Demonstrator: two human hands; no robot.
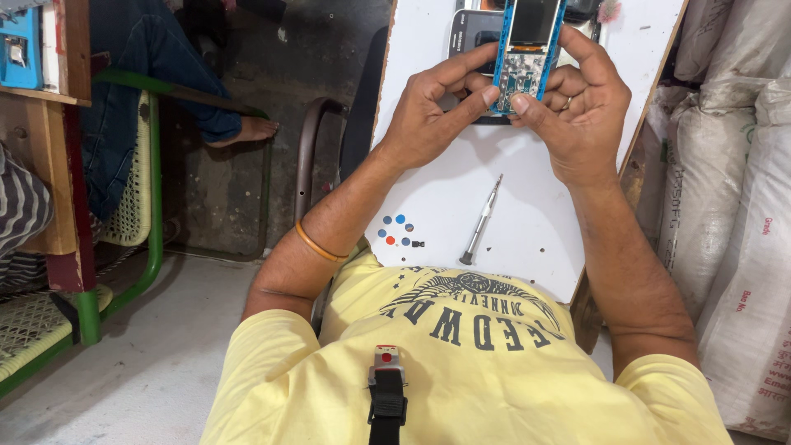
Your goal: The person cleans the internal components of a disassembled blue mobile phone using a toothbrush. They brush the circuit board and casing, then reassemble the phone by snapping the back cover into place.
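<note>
Over the far end of the white tabletop [428, 214], both hands are clamped on an opened phone [527, 49] with a blue frame, its bare circuit side facing up. The left hand [432, 115] wraps in from one side with its thumb laid across the lower edge, and the right hand [581, 111] cups the other side, thumb tip pressed right by the left one at the bottom of the board. So both hands are closed on that phone, held just above a second, dark phone [474, 37] lying flat under it.

If you ask me, the trick with this sort of grip is keeping the pressure on the blue frame edges and not on the board itself; thumbs that close together can flex it. I'd keep it low over the tabletop so anything that pops loose lands on white and not on the floor.

Nearer the person than the phone, a small screwdriver [482, 221] lies free, tip pointing away, well apart from both hands. Left of the screwdriver sits a little cluster of blue and red dots [395, 231] plus a tiny dark bit; can't tell what they are, maybe caps or screws. An elbow could sweep those off.

Right of the tabletop are stacked white sacks [733, 206], pretty tight against the right arm. Left of it, a green chair [140, 214] with another person's leg and bare foot [251, 129].
</note>
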